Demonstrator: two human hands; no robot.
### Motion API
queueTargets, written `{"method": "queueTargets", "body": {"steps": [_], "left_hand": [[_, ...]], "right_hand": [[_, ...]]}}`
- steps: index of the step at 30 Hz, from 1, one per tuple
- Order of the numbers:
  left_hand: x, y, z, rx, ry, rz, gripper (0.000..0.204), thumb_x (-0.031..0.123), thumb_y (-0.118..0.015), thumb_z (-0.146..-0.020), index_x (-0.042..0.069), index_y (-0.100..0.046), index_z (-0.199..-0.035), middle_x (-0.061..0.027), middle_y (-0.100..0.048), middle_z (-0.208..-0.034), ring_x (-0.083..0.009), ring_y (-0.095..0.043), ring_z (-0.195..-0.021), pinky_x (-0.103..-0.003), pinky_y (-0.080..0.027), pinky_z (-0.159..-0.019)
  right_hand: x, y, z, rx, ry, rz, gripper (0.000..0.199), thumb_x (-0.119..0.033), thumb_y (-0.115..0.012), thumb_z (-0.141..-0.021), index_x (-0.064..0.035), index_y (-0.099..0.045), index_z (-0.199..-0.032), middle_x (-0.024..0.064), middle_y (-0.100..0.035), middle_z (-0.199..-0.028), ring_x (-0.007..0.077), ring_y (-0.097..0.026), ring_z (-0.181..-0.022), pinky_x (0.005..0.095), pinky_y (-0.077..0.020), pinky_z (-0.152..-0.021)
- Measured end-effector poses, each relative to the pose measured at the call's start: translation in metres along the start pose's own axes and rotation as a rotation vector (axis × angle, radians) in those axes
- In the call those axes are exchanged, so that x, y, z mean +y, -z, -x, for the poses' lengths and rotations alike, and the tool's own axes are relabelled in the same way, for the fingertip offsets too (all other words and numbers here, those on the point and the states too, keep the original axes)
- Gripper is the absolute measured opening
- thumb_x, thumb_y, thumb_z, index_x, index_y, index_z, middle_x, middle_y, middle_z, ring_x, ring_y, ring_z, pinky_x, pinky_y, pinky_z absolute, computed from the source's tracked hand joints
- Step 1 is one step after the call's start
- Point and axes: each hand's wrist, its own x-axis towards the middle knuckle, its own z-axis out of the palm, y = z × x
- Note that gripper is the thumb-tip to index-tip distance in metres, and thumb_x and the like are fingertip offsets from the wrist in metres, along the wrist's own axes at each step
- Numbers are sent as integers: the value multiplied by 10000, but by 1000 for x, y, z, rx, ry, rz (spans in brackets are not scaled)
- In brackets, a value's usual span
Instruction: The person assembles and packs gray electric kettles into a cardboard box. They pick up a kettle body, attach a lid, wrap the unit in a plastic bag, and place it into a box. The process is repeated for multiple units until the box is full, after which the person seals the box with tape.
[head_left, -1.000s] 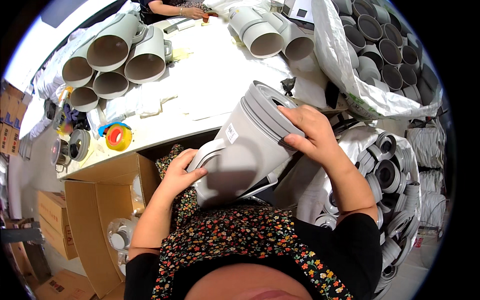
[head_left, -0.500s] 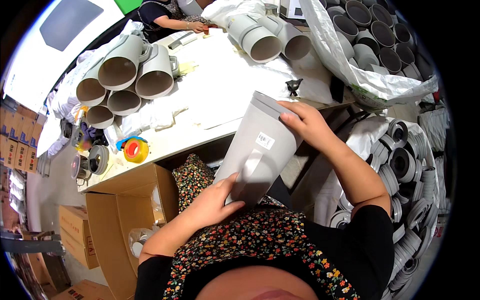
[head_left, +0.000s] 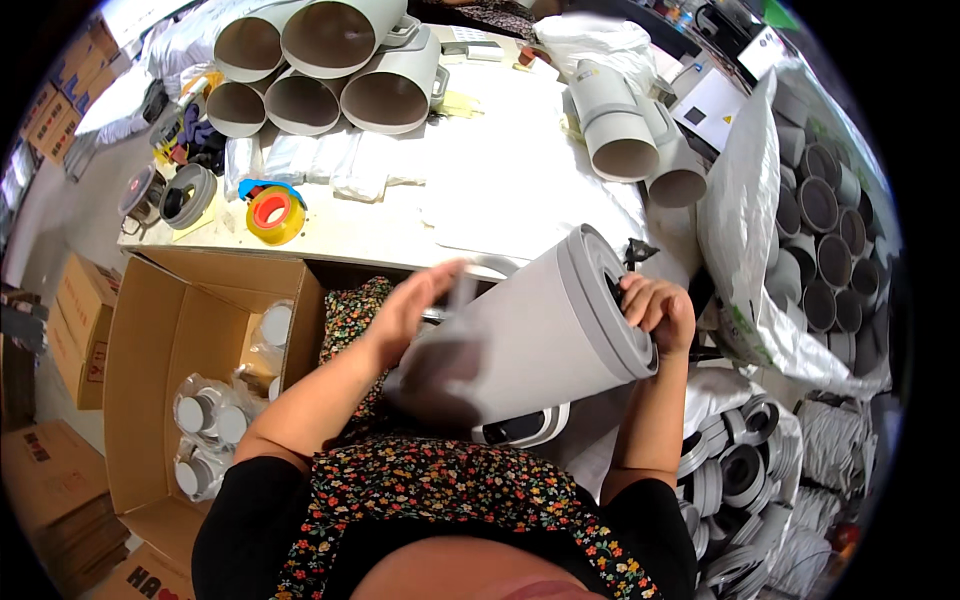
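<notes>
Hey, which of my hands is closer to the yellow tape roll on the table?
Left. Your left hand is beside the grey mug, to the lower right of the yellow tape roll; your right hand is at the mug's lid, much farther right.

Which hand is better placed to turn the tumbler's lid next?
Probably the right hand: it is curled at the edge of the lid, while the left hand is nearer the other end of the grey tumbler.

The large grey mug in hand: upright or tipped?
Tipped: the mug slants, its lid at the right hand, its base toward lower left.
</notes>
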Motion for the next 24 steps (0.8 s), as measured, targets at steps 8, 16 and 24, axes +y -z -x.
{"method": "queueTargets", "body": {"steps": [8,16,24], "left_hand": [[20,-27,1,-193,-83,-310,813,624,-325,-869,-4,-250,-1379,-206,-318,-1391,-315,-316,-1287,-417,-251,-1051],[17,-11,22,-80,-163,-626,687,523,-282,-918,15,-256,-1379,-215,-296,-1401,-363,-312,-1285,-410,-250,-1051],[23,-22,28,-76,-157,-590,706,544,-310,-904,14,-276,-1369,-213,-317,-1391,-356,-308,-1291,-406,-252,-1052]], "right_hand": [[77,5,-52,279,-166,-120,268,-283,-455,-923,-57,-572,-837,139,-608,-896,250,-564,-880,363,-412,-874],[215,-51,-69,561,-283,884,465,-180,-623,-816,-7,-465,-1218,170,-516,-1127,294,-476,-1073,387,-384,-936],[226,-2,-72,199,-300,1335,358,-269,-640,-799,14,-615,-1016,181,-579,-1071,305,-514,-1033,385,-383,-916]]}}
